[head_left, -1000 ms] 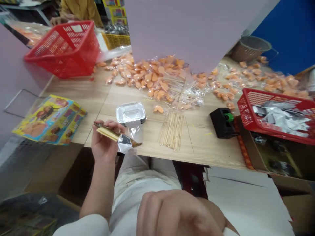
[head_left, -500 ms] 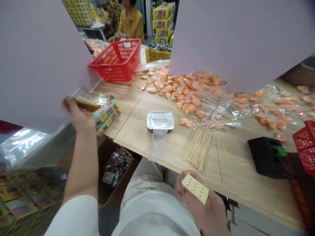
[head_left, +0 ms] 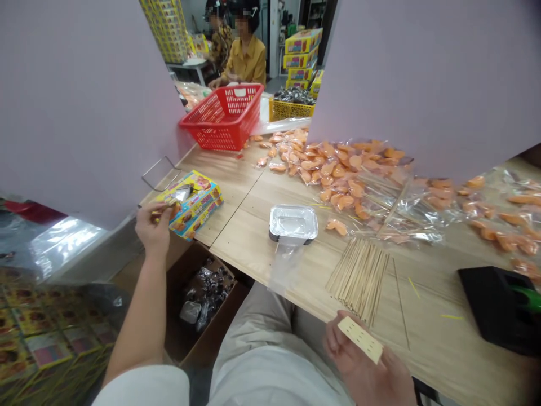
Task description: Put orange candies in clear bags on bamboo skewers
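Note:
My right hand (head_left: 363, 375), low at the front edge of the table, is closed on a small cream rectangular piece with rows of dark holes (head_left: 360, 340). My left hand (head_left: 153, 231) reaches to the left, its fingers pinched on something thin and brownish at the near end of two stacked yellow and blue printed boxes (head_left: 196, 197). What it grips is mostly hidden by the fingers. A small silvery object (head_left: 182, 193) lies on the upper box. Between the hands, a stack of foil trays (head_left: 293, 221) stands on the table with a clear plastic strip (head_left: 287, 262) below it.
Wooden sticks (head_left: 361, 276) lie bundled near the right hand. Bagged orange pieces (head_left: 333, 166) spread across the back. A red basket (head_left: 224, 132) stands at the back left, a black tape dispenser (head_left: 492, 304) at right. Below the edge sits a carton (head_left: 211, 344). Co-workers sit beyond.
My left hand has come down onto the near end of the printed boxes, and the brownish item is now largely covered. My right hand still holds the cream piece. The view has shifted.

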{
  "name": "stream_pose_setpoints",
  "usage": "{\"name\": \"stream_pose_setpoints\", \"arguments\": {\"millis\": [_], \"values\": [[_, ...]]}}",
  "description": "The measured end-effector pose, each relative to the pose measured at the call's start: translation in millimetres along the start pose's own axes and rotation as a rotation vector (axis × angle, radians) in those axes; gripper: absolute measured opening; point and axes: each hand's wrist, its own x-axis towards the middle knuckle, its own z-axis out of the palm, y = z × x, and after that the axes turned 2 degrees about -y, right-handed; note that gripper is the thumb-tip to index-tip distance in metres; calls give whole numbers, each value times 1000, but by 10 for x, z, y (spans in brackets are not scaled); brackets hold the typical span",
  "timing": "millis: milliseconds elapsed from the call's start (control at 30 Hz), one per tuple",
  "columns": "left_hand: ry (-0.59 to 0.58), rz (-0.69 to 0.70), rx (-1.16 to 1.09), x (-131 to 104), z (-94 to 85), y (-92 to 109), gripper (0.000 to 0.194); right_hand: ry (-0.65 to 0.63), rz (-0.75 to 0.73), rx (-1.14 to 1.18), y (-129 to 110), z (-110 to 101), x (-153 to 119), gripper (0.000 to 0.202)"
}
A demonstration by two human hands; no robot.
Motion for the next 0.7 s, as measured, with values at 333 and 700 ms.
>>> {"name": "stream_pose_setpoints", "arguments": {"millis": [333,700], "values": [[-36,419,724,-308,0,-132,17,-24,-10,1,27,81,1,48],[74,532,676,-1071,433,-152,53,2,-68,99,-23,290,12,50]]}}
